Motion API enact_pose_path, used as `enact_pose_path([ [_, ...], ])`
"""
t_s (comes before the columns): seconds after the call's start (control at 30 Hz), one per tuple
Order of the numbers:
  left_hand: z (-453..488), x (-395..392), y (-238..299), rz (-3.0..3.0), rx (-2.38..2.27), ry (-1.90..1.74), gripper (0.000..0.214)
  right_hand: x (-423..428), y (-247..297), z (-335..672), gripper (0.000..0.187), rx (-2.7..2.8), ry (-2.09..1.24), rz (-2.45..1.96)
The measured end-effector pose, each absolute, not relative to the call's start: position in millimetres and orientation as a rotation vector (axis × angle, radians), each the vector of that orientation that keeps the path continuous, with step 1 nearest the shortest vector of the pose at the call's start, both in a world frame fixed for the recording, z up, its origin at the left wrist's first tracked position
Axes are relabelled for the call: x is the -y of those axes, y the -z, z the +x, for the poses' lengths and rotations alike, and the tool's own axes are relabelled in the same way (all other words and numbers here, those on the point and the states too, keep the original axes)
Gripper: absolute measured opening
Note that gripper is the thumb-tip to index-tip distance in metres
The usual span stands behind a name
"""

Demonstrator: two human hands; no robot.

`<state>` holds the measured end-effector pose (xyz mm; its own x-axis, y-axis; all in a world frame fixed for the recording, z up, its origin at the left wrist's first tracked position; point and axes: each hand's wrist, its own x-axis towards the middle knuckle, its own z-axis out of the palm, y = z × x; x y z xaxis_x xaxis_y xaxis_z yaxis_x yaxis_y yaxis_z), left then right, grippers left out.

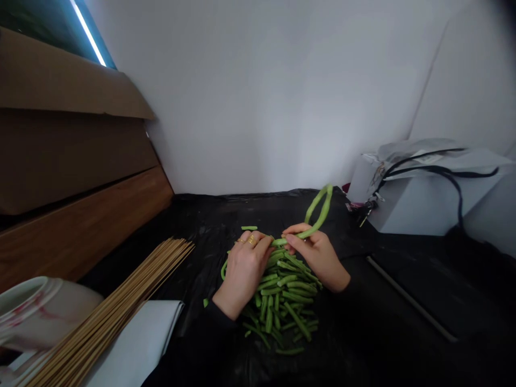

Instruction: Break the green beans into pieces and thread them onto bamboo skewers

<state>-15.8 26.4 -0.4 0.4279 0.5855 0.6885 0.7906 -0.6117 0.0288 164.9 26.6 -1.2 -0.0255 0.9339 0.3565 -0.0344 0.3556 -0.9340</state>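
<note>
A long green bean stretches between my two hands, its far part looping up above my right hand. My left hand, with gold rings on it, pinches the bean's left end. Fingers of my right hand are closed around the same bean a little farther right. Beneath both hands lies a heap of cut green bean pieces on a black plastic sheet. One short bean piece rests apart, just beyond my left hand.
At left lie a bundle of thin wooden sticks, a folded white sheet and a white ceramic jar. Behind them stands a cardboard box. A white box with black straps and keys sits at right, near a dark flat object.
</note>
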Motion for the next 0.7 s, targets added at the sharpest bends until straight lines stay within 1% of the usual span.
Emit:
enact_pose_path([
  [0.1,-16.8,-28.7,0.1,-2.392,1.208,1.013,0.011,-31.6,4.7,169.4,0.02,1.301,-0.965,-0.89],
  [0.2,-17.3,-30.3,-0.8,-2.429,1.224,1.106,0.01,-38.3,11.8,172.8,0.023,1.233,-1.052,-0.849],
  [0.43,-16.2,-24.7,-10.4,-2.527,1.263,1.538,0.009,-40.5,13.1,172.1,0.025,1.071,-1.285,-0.749],
  [0.7,-15.4,-28.2,-6.6,-2.517,1.364,1.847,0.014,-39.9,15.2,171.8,0.026,1.073,-1.328,-0.761],
])
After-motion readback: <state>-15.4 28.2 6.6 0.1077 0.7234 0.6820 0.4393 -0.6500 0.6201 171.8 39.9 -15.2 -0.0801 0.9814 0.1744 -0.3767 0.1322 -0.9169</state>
